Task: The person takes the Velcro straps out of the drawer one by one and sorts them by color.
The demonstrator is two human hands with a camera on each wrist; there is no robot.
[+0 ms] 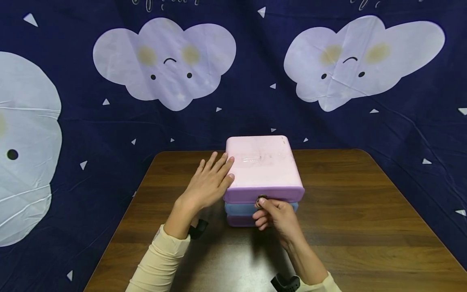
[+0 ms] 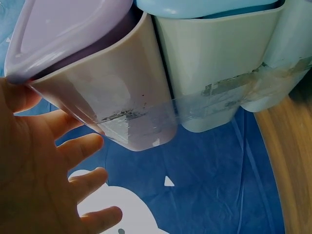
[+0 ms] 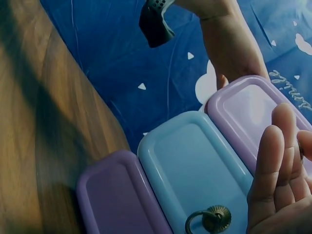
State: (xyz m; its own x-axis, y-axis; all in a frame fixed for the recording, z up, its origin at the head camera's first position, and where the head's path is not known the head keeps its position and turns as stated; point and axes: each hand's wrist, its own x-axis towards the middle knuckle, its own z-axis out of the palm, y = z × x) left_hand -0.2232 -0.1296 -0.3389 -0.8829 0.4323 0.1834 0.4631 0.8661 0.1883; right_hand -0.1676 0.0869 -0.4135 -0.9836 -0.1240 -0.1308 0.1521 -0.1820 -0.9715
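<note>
A small three-tier drawer unit [image 1: 264, 162] with a pale pink top stands on the table. Its fronts are a purple top drawer [image 1: 237, 195], a blue middle drawer [image 3: 195, 151] and a purple bottom drawer [image 3: 119, 195]. My left hand [image 1: 208, 184] rests against the unit's upper left side, fingers straight and spread. In the left wrist view, its thumb touches the edge of the purple front. My right hand [image 1: 281, 221] pinches the top drawer's ring pull [image 1: 261, 197] between thumb and finger. Another brass ring pull [image 3: 217, 218] hangs on the blue front.
The brown wooden table [image 1: 346, 227] extends on both sides of the unit. Behind it hangs a dark blue cloth [image 1: 255, 101] printed with clouds and small triangles. Clear tape [image 2: 146, 119] runs across the tiers' side. A black strap [image 1: 198, 229] sits at my left wrist.
</note>
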